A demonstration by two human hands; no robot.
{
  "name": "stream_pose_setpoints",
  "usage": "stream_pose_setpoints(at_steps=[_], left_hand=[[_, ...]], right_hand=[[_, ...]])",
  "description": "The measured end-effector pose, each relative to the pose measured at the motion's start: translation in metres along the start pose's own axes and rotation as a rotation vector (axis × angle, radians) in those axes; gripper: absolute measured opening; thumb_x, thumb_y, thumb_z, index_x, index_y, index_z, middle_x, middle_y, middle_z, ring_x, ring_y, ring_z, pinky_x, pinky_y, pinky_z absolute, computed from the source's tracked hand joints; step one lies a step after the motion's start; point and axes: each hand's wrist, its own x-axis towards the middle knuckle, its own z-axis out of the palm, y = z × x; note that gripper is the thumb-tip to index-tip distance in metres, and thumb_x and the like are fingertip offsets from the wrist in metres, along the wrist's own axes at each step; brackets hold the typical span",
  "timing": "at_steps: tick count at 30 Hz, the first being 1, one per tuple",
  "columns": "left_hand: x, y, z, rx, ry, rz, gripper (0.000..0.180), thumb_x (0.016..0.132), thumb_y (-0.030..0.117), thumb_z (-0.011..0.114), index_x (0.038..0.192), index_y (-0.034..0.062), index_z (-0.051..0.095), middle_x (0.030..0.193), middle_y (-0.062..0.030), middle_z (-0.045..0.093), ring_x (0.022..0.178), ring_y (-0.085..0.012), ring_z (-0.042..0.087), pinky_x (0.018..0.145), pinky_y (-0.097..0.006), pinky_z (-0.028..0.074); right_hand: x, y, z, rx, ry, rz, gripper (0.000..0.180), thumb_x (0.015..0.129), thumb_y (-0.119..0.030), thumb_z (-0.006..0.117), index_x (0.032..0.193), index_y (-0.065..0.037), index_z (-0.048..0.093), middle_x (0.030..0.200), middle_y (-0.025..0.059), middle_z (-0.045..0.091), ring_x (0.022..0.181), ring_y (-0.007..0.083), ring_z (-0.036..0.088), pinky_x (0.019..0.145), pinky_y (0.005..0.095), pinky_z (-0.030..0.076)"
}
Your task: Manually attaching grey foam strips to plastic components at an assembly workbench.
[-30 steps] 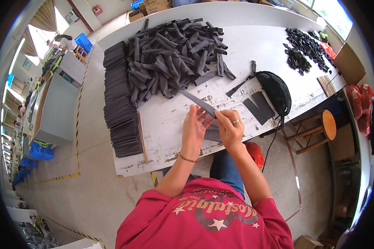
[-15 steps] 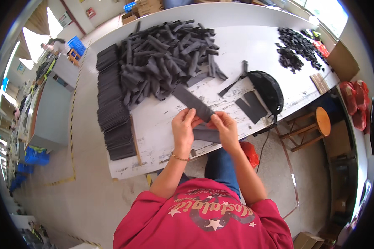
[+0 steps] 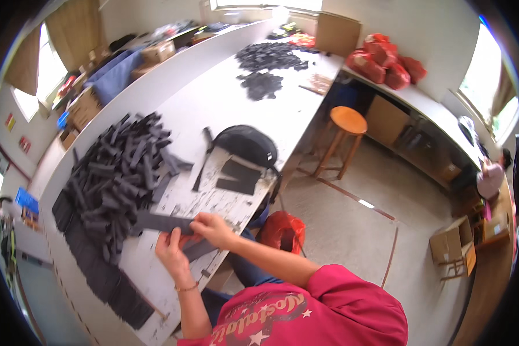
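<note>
Head view: both hands, L [image 3: 170,249] & R [image 3: 213,228], pinch dark strip [image 3: 155,221] over worn white table [image 3: 213,104]; stool [image 3: 347,121] nearby.

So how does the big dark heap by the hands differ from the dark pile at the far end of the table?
The near heap is larger and made of long flat strips lying crisscross; the far pile is smaller, of short, chunky bits, spread in two patches. The near heap lies beside both hands; the far pile is well beyond them. Both are dark grey and rest on the white table.

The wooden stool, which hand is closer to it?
Right. The right hand lies on the table edge toward the wooden stool; the left hand sits farther away, both gripping the dark strip.
</note>
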Motion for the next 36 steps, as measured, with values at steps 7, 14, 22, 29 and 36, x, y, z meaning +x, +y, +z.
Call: stream_pose_setpoints(at_steps=[7,14,22,29,36], left_hand=[[0.015,-0.009,0.008,-0.091,-0.033,-0.13,0.013,0.084,0.004,0.067,0.092,-0.0058,0.063,0.085,-0.0122,0.067,0.07,-0.0195,0.066,0.064,-0.031,0.057],[0.016,-0.013,-0.008,-0.142,-0.045,-0.127,0.014,0.089,0.001,0.062,0.1,-0.007,0.063,0.091,-0.0155,0.069,0.074,-0.0211,0.068,0.066,-0.032,0.059],[0.014,-0.018,-0.012,-0.192,-0.052,-0.164,0.014,0.088,0.002,0.063,0.098,-0.0069,0.063,0.091,-0.015,0.068,0.077,-0.0213,0.069,0.069,-0.033,0.06],[0.013,-0.008,-0.012,-0.116,-0.036,-0.178,0.014,0.089,0.005,0.063,0.097,-0.0071,0.063,0.091,-0.0153,0.069,0.075,-0.0218,0.069,0.069,-0.033,0.059],[0.015,-0.005,-0.01,-0.149,-0.041,-0.172,0.014,0.088,0.005,0.063,0.095,-0.0073,0.064,0.086,-0.0133,0.069,0.07,-0.0201,0.068,0.065,-0.031,0.058]], right_hand=[[-0.011,-0.02,-0.027,0.017,-0.026,-0.047,0.017,0.088,-0.001,0.047,0.103,0.003,0.056,0.085,0.0088,0.064,0.084,0.017,0.064,0.077,0.0287,0.052],[-0.007,-0.031,-0.005,0.068,-0.035,0.114,0.025,0.093,-0.012,0.059,0.111,0.005,0.056,0.089,0.0077,0.064,0.08,0.0154,0.064,0.076,0.0284,0.053],[-0.008,-0.025,-0.009,0.032,-0.066,0.043,0.025,0.088,-0.003,0.062,0.112,0.005,0.056,0.091,0.0082,0.066,0.077,0.0147,0.064,0.076,0.0273,0.053],[-0.005,-0.02,-0.01,-0.029,-0.098,0.136,0.023,0.087,-0.003,0.062,0.109,0.004,0.055,0.088,0.0076,0.065,0.08,0.0149,0.063,0.078,0.0283,0.052],[-0.003,-0.006,-0.008,-0.133,-0.077,-0.025,0.026,0.084,0.001,0.058,0.109,0.001,0.054,0.09,0.0078,0.063,0.079,0.0143,0.062,0.076,0.0282,0.051]])
